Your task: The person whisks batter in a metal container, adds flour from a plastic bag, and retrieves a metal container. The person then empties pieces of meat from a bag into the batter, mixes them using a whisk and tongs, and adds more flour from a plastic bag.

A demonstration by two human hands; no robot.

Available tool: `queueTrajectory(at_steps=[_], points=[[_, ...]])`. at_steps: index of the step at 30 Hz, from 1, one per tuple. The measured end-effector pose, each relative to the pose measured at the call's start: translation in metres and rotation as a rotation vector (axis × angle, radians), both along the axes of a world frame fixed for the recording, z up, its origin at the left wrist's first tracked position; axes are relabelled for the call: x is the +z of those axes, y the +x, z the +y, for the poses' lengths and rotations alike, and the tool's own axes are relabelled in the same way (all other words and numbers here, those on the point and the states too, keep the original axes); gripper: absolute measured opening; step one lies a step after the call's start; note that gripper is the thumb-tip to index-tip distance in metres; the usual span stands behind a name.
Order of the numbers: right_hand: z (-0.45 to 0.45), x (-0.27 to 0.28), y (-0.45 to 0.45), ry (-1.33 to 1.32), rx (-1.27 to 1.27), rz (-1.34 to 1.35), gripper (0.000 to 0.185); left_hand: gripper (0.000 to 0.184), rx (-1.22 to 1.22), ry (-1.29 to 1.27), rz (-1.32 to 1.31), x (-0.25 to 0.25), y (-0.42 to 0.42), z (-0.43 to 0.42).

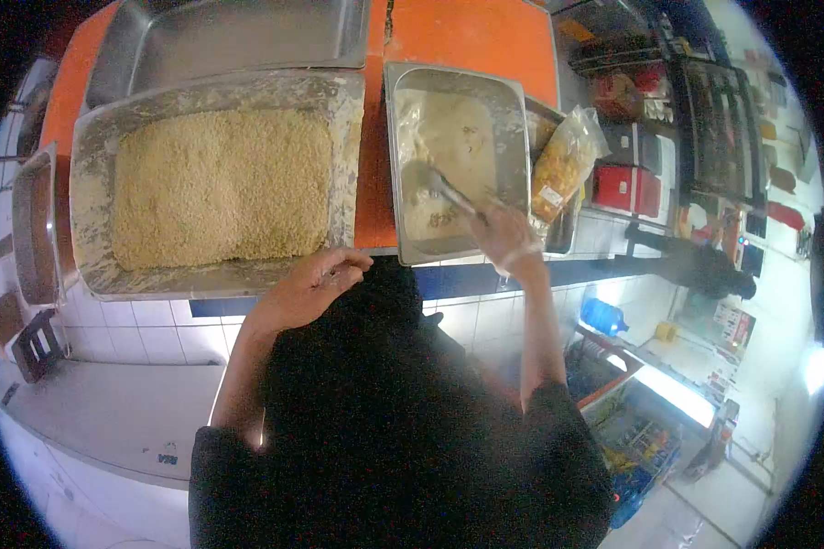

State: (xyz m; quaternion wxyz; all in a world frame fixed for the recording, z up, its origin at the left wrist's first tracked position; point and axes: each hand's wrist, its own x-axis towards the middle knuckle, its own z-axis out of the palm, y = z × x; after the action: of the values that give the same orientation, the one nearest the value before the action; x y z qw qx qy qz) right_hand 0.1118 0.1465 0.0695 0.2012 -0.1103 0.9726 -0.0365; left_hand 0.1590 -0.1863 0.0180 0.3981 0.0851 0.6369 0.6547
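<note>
A deep metal pan (pixel 526 119) holds a pale, creamy liquid (pixel 462 137) with several darker lumps in it. My right hand (pixel 508 240) is closed round the handle of a long metal utensil (pixel 458 197) at this pan's right side. The utensil's dark end dips into the liquid at the left; motion blur hides its exact kind. My left hand (pixel 313 291) rests near the front right corner of a wide metal tray (pixel 346 137) of coarse, light-brown crumbs (pixel 224 183). Its fingers are loosely bent and apart, with nothing visible in them.
Behind the crumb tray stands another metal tray (pixel 247 41) on the orange surface (pixel 471 37). A clear bag of yellow-orange food (pixel 563 169) leans right of the pan. A white chest (pixel 119 412) is at lower left, a blue water jug (pixel 604 316) at right.
</note>
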Motion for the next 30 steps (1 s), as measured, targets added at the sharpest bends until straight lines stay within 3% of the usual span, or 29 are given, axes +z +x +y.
queueTrajectory(at_steps=[1,4,6,9,12,14,15,17,18,20,21,23,27,29,30], points=[[0.002,0.014,0.004,-0.035,-0.133,-0.178,0.023,0.034,0.002,-0.003,0.026,0.001,-0.001,-0.002],[0.041,-0.011,0.026,0.071,-0.072,-0.05,0.027,0.033,0.014,0.029,-0.028,0.002,-0.006,-0.002],[0.095,-0.082,0.028,-0.026,-0.227,0.044,0.029,0.032,0.024,0.062,-0.107,0.001,-0.007,0.0],[0.046,-0.044,-0.008,0.116,-0.253,0.055,0.037,0.032,-0.017,0.042,-0.04,0.001,-0.01,0.001],[0.037,-0.066,-0.057,0.159,-0.46,0.236,0.036,0.031,-0.008,0.027,-0.09,0.011,-0.012,0.005],[0.032,-0.082,-0.074,-0.085,-0.288,0.406,0.032,0.031,-0.061,-0.015,-0.046,0.013,-0.014,0.004],[0.026,-0.089,-0.077,-0.096,-0.302,0.411,0.032,0.031,-0.073,-0.028,-0.04,0.014,-0.014,0.004],[0.012,-0.102,-0.077,-0.061,0.149,0.533,0.027,0.032,-0.003,0.026,-0.146,0.014,-0.012,0.005],[-0.004,-0.088,-0.072,-0.063,0.134,0.539,0.027,0.032,-0.016,0.019,-0.14,0.011,-0.01,0.004],[-0.039,-0.037,-0.054,-0.128,-0.084,0.071,0.021,0.031,0.025,0.059,-0.095,0.007,-0.009,0.001],[-0.029,-0.043,-0.046,-0.127,-0.088,0.076,0.021,0.031,0.021,0.059,-0.091,0.01,-0.011,0.0],[0.009,-0.062,-0.029,0.09,0.347,0.079,0.015,0.03,-0.027,-0.037,-0.03,0.016,-0.014,-0.005],[0.048,-0.042,-0.015,0.054,0.08,0.038,0.013,0.029,0.052,0.089,-0.032,0.012,-0.011,-0.01],[0.073,-0.064,-0.026,0.406,0.263,0.102,0.014,0.028,0.077,0.027,-0.062,0.018,-0.009,-0.013],[0.046,-0.035,-0.049,0.527,0.236,-0.107,0.016,0.028,0.081,0.026,-0.06,0.016,-0.008,-0.014]])
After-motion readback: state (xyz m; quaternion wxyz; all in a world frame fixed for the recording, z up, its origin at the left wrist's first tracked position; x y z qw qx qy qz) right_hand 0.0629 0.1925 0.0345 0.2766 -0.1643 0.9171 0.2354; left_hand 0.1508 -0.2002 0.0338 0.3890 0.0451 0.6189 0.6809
